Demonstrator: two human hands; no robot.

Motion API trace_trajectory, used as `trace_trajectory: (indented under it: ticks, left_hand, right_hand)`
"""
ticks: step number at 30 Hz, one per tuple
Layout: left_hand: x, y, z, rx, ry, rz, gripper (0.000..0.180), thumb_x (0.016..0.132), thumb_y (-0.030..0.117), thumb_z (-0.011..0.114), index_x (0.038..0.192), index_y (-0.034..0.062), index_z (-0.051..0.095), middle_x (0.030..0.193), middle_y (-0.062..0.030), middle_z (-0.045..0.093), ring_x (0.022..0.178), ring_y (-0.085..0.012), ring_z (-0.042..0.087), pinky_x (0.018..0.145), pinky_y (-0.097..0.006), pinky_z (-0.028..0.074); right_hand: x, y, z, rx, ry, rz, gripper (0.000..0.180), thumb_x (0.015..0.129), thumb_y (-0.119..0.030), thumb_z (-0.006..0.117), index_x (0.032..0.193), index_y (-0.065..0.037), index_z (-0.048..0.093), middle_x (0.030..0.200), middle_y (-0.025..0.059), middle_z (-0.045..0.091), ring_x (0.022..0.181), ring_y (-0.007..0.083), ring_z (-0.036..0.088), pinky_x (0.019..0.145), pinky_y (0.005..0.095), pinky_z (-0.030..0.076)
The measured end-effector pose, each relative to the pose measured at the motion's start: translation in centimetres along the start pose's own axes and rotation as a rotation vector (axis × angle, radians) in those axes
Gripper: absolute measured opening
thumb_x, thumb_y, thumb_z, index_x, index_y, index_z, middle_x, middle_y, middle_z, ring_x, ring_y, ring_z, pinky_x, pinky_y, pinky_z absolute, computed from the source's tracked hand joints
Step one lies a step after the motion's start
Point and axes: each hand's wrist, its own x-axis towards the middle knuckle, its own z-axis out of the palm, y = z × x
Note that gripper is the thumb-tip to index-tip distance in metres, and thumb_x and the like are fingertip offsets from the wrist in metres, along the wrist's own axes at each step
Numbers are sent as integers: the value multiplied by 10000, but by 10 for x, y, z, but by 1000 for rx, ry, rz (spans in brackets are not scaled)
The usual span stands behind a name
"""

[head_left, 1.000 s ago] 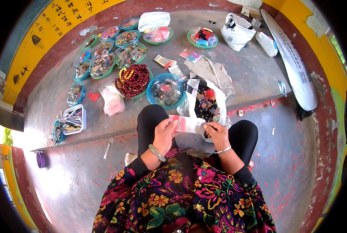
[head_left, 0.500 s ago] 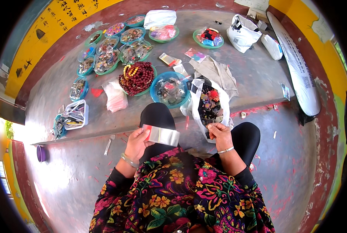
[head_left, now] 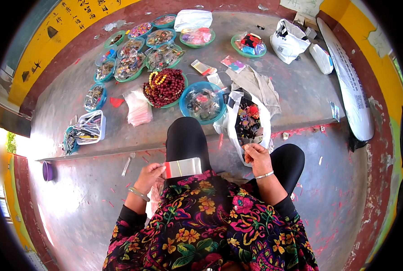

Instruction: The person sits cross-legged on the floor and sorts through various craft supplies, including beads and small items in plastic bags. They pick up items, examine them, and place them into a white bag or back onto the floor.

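Observation:
My left hand pinches the red-edged end of a bundle of clear plastic bags, which has a thin yellow band across it and lies above my lap. My right hand is closed, fingertips together, at the near rim of a white plastic bag. Whatever those fingers hold, if anything, is too small to make out. Inside the white bag are dark small items with red and coloured flower-like pieces. Some pinkish clear plastic shows beside my left wrist.
On the raised ledge, a blue bowl of packaged items stands beside dark red beads. Several bowls of packets reach to the back. A pale stack of bags, a white basket and a grey cloth lie around them.
My left hand has moved slightly left and down, levelling the bag bundle; its yellow band now shows fully. Pinkish plastic has come into sight by that wrist. My right hand stays by the white bag.

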Motion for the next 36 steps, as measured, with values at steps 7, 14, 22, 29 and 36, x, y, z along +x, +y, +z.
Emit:
trace_trajectory:
  ticks: [7,14,22,29,36]
  left_hand:
    - [9,59,18,685,355,427,219,870,231,571,929,24,616,778,-34,647,718,-109,612,633,-235,489]
    - [18,89,123,57,-213,347,275,870,178,566,1088,9,559,981,-80,638,905,-153,613,612,-235,498]
    - [31,83,175,-386,-347,145,250,880,239,551,1033,44,589,995,-33,617,910,-108,583,575,-209,442]
    - [36,95,172,-98,-342,195,238,886,228,540,978,20,607,879,-55,639,828,-110,599,535,-213,474]
    - [41,81,181,198,-418,263,236,880,202,547,929,-17,619,808,-66,644,715,-109,614,490,-217,492]
  right_hand:
    - [-1,1,2,82,-61,54,165,816,-164,632,821,1,627,572,21,540,492,104,494,470,225,379]
    - [-5,2,5,242,-175,125,202,817,-179,633,905,2,621,714,98,634,571,163,594,527,245,465]
    - [-15,-6,14,97,-289,112,248,822,-180,623,1004,-11,628,898,91,659,714,153,621,622,247,456]
    - [-12,-19,6,-30,-264,-61,254,810,-182,635,995,-8,633,951,55,639,878,116,572,748,235,421]
    - [-9,-12,1,-191,-319,-62,155,798,-69,628,923,22,644,855,51,636,793,102,563,743,230,442]
